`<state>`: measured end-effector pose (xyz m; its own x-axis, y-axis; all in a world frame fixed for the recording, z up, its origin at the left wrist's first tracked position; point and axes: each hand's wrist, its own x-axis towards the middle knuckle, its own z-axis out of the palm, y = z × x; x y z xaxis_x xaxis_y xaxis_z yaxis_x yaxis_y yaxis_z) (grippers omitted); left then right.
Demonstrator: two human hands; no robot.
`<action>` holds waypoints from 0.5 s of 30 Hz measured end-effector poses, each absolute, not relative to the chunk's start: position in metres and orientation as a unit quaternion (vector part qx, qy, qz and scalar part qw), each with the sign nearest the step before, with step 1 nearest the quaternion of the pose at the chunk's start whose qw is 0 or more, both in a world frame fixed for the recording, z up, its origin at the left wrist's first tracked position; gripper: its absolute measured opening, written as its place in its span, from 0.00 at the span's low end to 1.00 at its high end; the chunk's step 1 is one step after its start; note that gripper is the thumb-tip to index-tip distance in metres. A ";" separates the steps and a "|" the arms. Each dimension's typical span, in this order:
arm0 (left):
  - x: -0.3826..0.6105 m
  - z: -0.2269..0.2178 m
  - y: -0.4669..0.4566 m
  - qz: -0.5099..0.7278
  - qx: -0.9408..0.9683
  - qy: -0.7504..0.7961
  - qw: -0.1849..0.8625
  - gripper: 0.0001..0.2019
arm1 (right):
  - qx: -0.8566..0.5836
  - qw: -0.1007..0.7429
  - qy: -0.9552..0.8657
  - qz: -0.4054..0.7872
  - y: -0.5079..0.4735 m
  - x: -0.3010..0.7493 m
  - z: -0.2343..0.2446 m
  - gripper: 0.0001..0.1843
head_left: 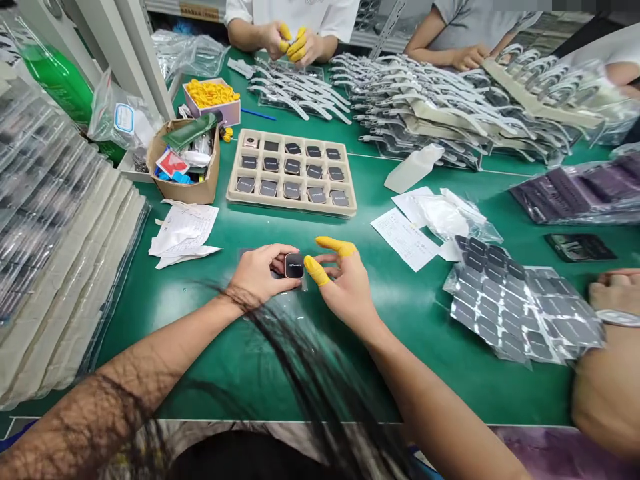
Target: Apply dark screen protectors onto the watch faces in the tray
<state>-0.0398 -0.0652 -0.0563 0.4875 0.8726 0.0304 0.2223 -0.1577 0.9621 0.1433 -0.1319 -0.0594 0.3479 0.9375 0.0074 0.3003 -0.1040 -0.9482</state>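
Hair strands (316,393) hang nearest; beyond, I see the left hand (255,272) pinching the square black module (295,266) above the counter (415,333), its right edge just beside the half-open, seemingly empty right hand (349,285).

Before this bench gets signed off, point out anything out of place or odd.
In the tray, the far-left corner piece shows a pale face with a dark round mark, unlike the dark-faced held piece; it may be flipped. Some yellow finger covers also lie outside their box, perhaps spilled.

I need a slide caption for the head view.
Left hand holds a black square device, right hand beside it, before a compartment tray.
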 end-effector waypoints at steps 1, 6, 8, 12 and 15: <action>-0.040 -0.055 -0.065 0.317 0.672 0.400 0.537 0.26 | -0.662 0.455 -0.528 0.277 -0.134 0.144 -0.059 0.29; -0.039 -0.046 -0.061 0.296 0.571 0.416 0.643 0.27 | -0.642 0.249 -0.709 0.154 -0.128 0.157 -0.060 0.19; -0.039 -0.044 -0.060 0.300 0.550 0.426 0.653 0.27 | -0.715 0.243 -0.646 0.115 -0.119 0.169 -0.061 0.22; -0.039 -0.045 -0.061 0.308 0.587 0.409 0.627 0.25 | -0.731 0.376 -0.545 0.164 -0.116 0.171 -0.060 0.27; -0.039 -0.049 -0.063 0.301 0.634 0.387 0.598 0.24 | -0.658 0.442 -0.507 0.338 -0.123 0.151 -0.056 0.28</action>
<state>-0.0393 -0.0627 -0.0495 0.5183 0.8513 -0.0809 0.1312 0.0144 0.9913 0.1509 -0.1225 -0.0556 0.2571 0.9664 0.0039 0.3682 -0.0942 -0.9250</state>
